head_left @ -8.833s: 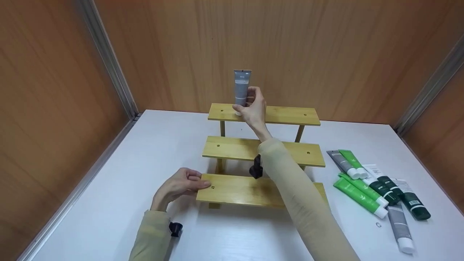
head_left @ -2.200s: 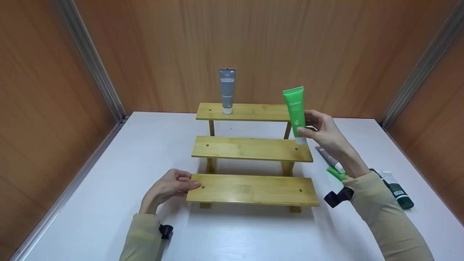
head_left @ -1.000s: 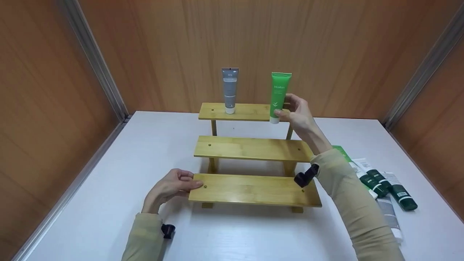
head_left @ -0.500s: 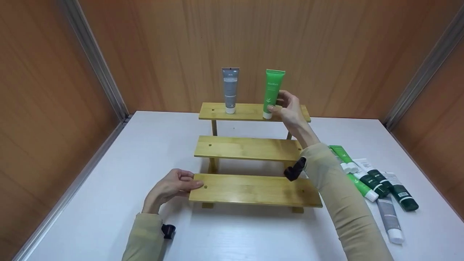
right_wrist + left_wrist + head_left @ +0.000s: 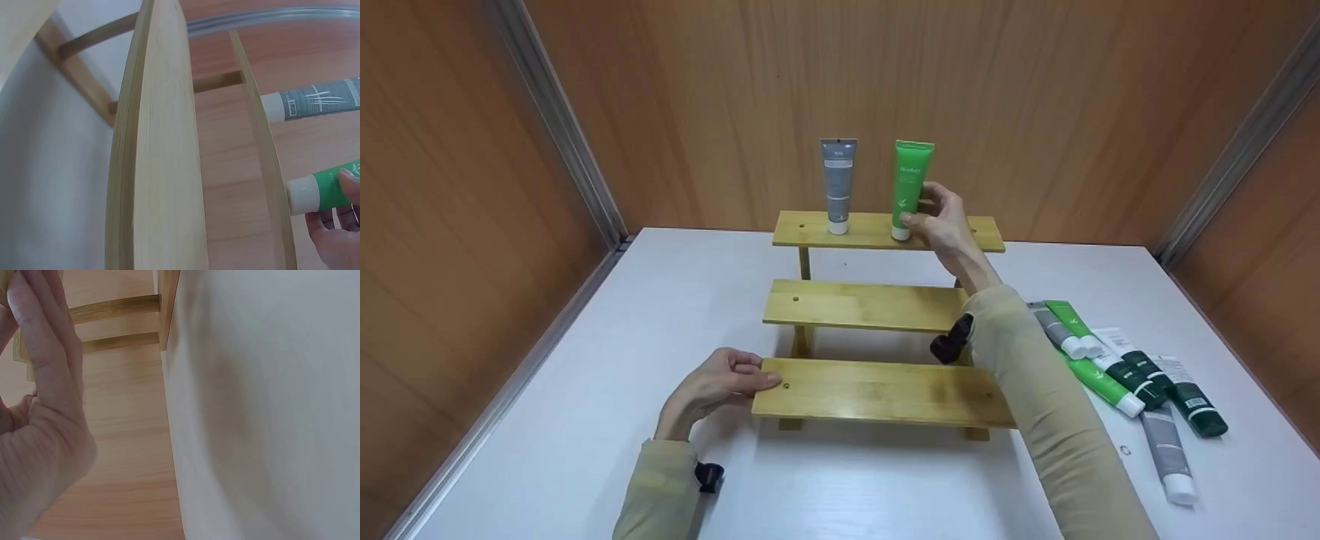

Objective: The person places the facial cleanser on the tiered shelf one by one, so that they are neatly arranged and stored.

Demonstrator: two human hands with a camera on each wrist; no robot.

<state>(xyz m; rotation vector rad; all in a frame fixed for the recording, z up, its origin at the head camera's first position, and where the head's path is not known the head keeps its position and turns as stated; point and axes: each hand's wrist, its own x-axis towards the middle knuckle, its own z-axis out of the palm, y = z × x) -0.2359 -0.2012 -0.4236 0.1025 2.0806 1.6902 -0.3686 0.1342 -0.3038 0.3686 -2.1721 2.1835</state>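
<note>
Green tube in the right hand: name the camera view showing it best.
Head view: the green tube shows from top to cap, the right hand pinching its lower part. The right wrist view catches only its cap and lower body; the left wrist view, none of it.

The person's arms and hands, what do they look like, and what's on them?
The left sleeve and right sleeve are long, plain beige and a little creased. A small black left wrist camera and right wrist camera sit by the cuffs; no cables show. The left hand and right hand wear no gloves.
</note>
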